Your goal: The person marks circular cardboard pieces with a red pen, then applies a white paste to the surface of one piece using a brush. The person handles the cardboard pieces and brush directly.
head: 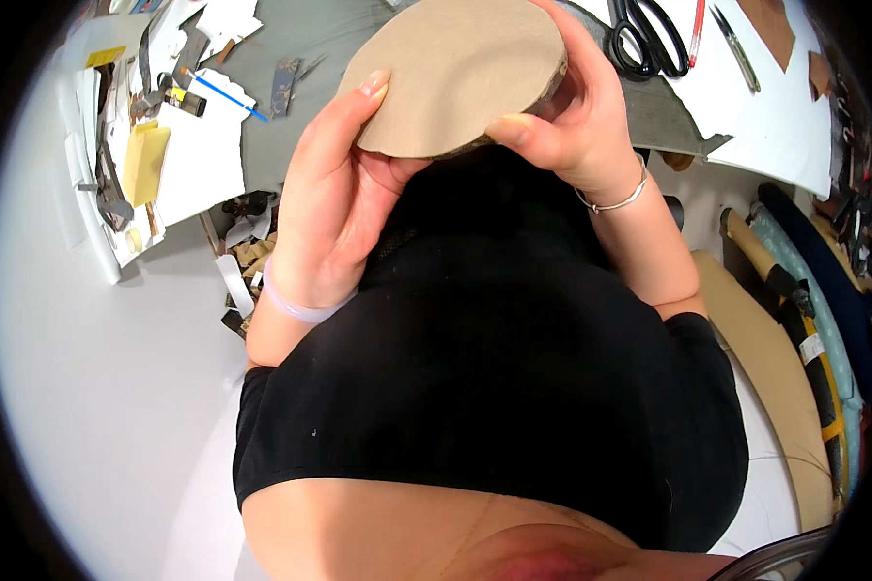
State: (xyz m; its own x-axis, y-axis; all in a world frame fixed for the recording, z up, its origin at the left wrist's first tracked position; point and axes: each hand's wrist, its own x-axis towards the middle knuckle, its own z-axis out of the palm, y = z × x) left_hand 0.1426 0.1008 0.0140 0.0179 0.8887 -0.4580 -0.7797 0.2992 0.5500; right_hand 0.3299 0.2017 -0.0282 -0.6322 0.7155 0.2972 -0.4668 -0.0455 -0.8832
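A rounded tan fabric-like piece (458, 69) with a darker, thick edge is held up before me between both hands. My left hand (341, 160) grips its left side, thumb on the flat tan face and the other fingers underneath. At its right side, my right hand (574, 109) holds the edge, with the thumb near the lower rim and fingers mostly hidden behind. Behind the piece lies a grey work mat (261, 156) on the table. Black-handled scissors (647, 43) rest close beyond my right hand.
On the right are a red pen (697, 33), small thread snips (737, 51) and brown scraps (770, 29). Leftward lie a blue pen (229, 96), a yellow block (145, 163), a patterned strip (285, 87) and paper scraps. Fabric rolls (806, 218) stand at the lower right.
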